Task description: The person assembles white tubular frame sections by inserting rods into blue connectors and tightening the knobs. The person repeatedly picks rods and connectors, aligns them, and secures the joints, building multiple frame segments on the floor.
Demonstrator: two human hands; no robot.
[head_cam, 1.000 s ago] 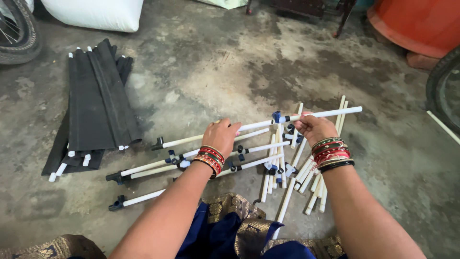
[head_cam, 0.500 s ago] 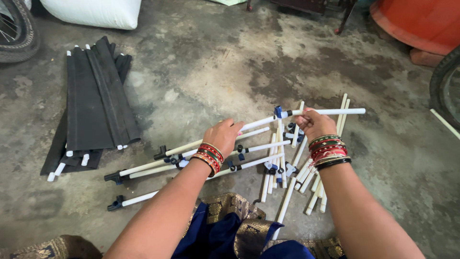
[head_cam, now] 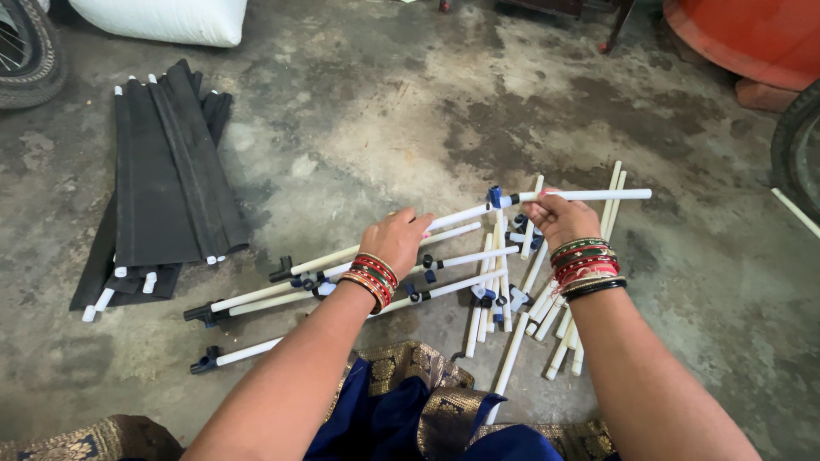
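My left hand [head_cam: 400,239] rests on a set of long white rods [head_cam: 342,273] with black end caps and blue connectors, gripping one of them. My right hand [head_cam: 559,218] holds a shorter white tube [head_cam: 589,195] level above the floor, its left end meeting a blue connector [head_cam: 494,197] on the rod frame. Below that hand lies a loose pile of white tubes [head_cam: 547,316]. Both wrists carry red and gold bangles.
Black fabric panels with white rod ends [head_cam: 162,179] lie folded at the left. A white sack [head_cam: 162,19] and a tyre [head_cam: 30,60] sit at the top left, an orange tub [head_cam: 752,34] at the top right, another wheel [head_cam: 794,145] at the right edge.
My right hand has shifted the white tube slightly left and lower, bringing its end to the blue connector. My left hand stays on the rods.
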